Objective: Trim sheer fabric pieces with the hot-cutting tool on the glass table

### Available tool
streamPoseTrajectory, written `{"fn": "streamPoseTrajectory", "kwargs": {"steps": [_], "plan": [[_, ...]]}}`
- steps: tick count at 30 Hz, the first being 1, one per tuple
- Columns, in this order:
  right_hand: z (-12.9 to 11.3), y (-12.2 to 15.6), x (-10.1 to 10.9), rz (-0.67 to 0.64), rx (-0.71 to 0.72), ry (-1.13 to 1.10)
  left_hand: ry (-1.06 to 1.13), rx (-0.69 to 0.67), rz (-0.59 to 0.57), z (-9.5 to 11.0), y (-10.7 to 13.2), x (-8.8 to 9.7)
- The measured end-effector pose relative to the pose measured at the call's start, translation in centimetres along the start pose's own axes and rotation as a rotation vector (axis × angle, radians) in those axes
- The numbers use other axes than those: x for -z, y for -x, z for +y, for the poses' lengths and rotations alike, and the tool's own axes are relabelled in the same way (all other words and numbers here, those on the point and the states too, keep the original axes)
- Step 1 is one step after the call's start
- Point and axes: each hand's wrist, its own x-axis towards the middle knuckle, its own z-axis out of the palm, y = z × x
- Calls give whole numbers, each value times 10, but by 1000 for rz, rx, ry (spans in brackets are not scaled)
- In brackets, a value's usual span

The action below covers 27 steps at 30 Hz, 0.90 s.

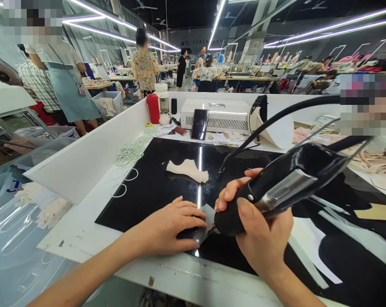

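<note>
My right hand is wrapped around a bulky black hand-held power tool with a metal lever and a thick black cable. The tool tilts down to the left, and its tip meets a small translucent grey sheet on the black work mat. My left hand lies flat with its fingers spread, the fingertips at the left edge of that sheet. Further back on the mat rests a cream fabric piece, which neither hand touches. My right hand partly hides the tool's tip.
Pale green elastic loops heap up at the mat's left. A phone leans against a white vented box, near a red cup. White paper pieces lie right of my right hand. Low white walls edge the table.
</note>
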Motion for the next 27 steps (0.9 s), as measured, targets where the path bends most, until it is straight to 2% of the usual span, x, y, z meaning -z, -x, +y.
{"fn": "streamPoseTrajectory", "kwargs": {"steps": [20, 27], "plan": [[-2, 13, -8, -60, -14, -79, 3, 6, -44, 0, -2, 2], [-1, 18, -11, -85, 0, -40, 10, -6, -40, -2, -1, 2]]}}
